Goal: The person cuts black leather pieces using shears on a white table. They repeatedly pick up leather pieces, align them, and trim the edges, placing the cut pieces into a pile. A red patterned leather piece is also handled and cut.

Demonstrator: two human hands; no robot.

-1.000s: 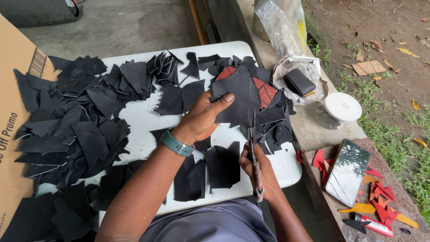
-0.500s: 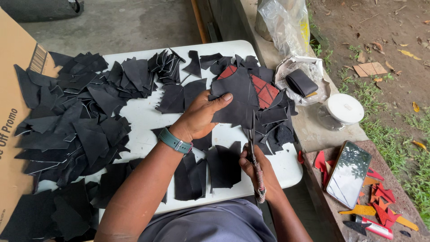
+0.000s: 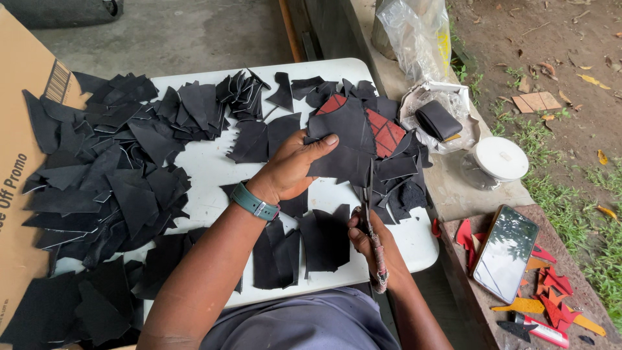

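My left hand (image 3: 291, 167), with a teal watch on the wrist, grips a large black leather piece (image 3: 346, 149) and holds it up over the white table (image 3: 214, 172). My right hand (image 3: 376, 243) is closed around the handles of a pair of scissors (image 3: 370, 217), whose blades point up into the lower edge of that piece. Red leather pieces (image 3: 385, 133) show just behind the held piece. Several cut black pieces (image 3: 304, 243) lie on the table below my hands.
A big heap of black leather offcuts (image 3: 110, 175) covers the table's left side, beside a cardboard box (image 3: 23, 162). To the right on a ledge are a plastic bag (image 3: 421, 35), a black roll (image 3: 437, 120), a white lid (image 3: 500, 157), a phone (image 3: 505, 253) and red and orange scraps (image 3: 551, 298).
My left hand has lifted and turned the black piece slightly toward me. The scissors have moved up a little under its edge.
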